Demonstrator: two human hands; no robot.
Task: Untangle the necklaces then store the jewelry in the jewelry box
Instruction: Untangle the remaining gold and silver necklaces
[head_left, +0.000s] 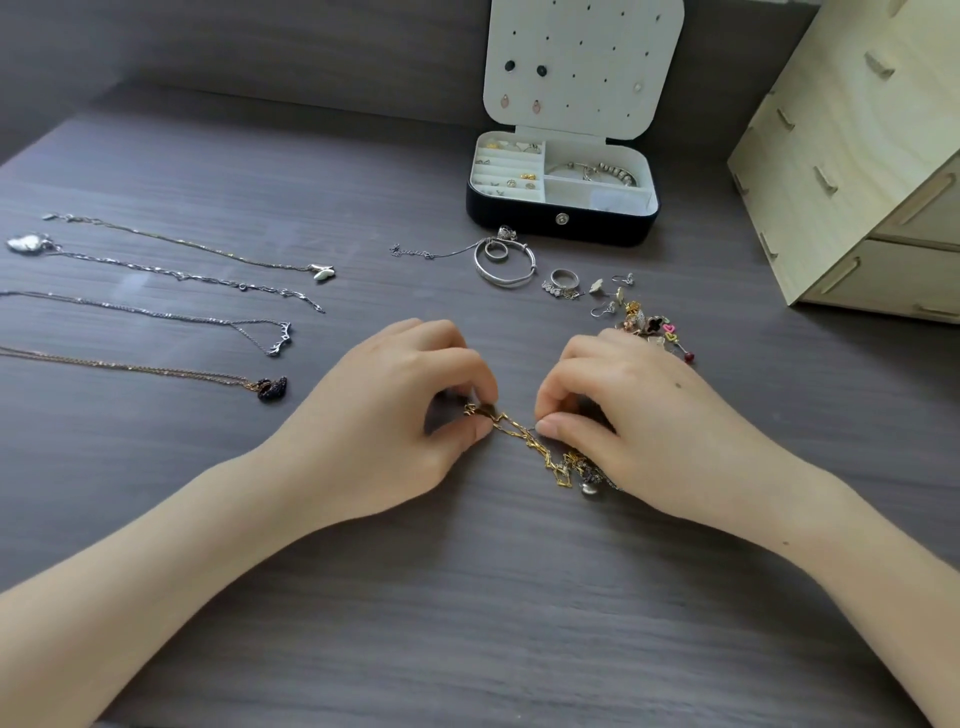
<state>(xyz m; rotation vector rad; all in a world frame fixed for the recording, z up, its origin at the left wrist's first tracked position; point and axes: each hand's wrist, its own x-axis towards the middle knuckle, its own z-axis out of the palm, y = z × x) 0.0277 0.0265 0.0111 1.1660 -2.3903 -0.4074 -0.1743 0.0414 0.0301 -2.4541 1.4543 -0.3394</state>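
Pinching gold chain (511, 430) with curled left hand (384, 415) | right hand (644, 415) pinches same chain | tangle (574, 467) seemingly runs under it

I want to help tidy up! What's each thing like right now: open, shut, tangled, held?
Box: open, lid up.
Gold chain: knotted at one end, pinched by both hands.
Left hand: pinches the chain.
Right hand: pinches the chain.
Four necklaces: untangled, laid straight on the table.
Bangle: loose on the table.
Earrings: loose heap, not stored.
Drawers: shut.
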